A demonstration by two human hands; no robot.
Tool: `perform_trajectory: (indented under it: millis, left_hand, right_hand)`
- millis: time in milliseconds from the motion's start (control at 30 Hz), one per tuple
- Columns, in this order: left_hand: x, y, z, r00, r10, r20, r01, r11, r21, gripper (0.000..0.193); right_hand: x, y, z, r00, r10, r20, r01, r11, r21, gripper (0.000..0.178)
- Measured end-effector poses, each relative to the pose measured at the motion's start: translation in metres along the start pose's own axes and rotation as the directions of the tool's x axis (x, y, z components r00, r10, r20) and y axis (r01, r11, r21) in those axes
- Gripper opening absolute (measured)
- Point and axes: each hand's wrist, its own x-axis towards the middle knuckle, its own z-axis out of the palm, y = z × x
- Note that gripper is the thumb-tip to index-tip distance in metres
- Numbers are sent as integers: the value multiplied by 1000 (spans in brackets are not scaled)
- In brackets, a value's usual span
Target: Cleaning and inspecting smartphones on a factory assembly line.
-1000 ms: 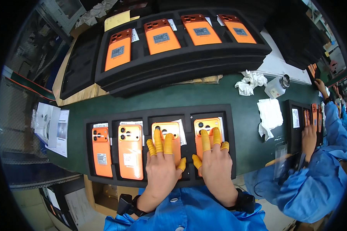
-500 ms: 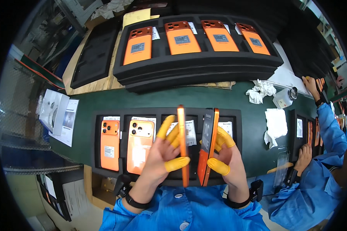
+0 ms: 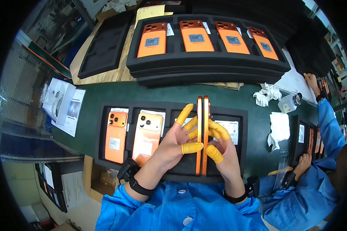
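Yellow finger cots cover several fingertips of both my hands. My left hand [image 3: 173, 144] is closed on an orange smartphone [image 3: 199, 134] turned edge-on. My right hand [image 3: 224, 154] grips a second orange smartphone [image 3: 206, 127], also upright on edge. The two phones stand side by side, nearly touching, above a black foam tray [image 3: 100, 134]. In the tray's left slots lie an orange phone with a label [image 3: 115, 136] and a shinier orange phone [image 3: 147, 134], both camera side up. White labelled cards show in the slots behind my hands.
Stacked black foam trays [image 3: 208, 65] with several orange phones stand at the back. A dark tray [image 3: 106, 46] leans left of them. Crumpled tissue [image 3: 266, 94], a bottle [image 3: 289, 103] and a white cloth [image 3: 278, 131] lie right. A co-worker's arm [image 3: 329, 123] works at far right.
The two phones have come together, from a gap apart to nearly touching. The right phone has turned from showing its dark labelled face to edge-on. The view has shifted slightly.
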Motion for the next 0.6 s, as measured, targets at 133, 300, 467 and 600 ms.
perform_trajectory:
  millis: [133,300,467,600]
  left_hand:
    - [3,8,5,1000,16,23,-17,999,50,99]
    - [10,4,5,996,88,-35,-84,992,89,102]
    - [5,2,5,983,150,-108,-134,980,144,104]
    - [2,3,4,986,127,-112,-109,983,151,103]
  right_hand:
    - [6,-3,-3,996,-88,-4,79,912,-401,67]
    - [7,0,2,1000,-24,-11,20,960,-281,63]
    - [7,6,-3,971,-3,241,41,987,-155,86]
    - [4,-14,6,923,228,309,-233,972,-19,109]
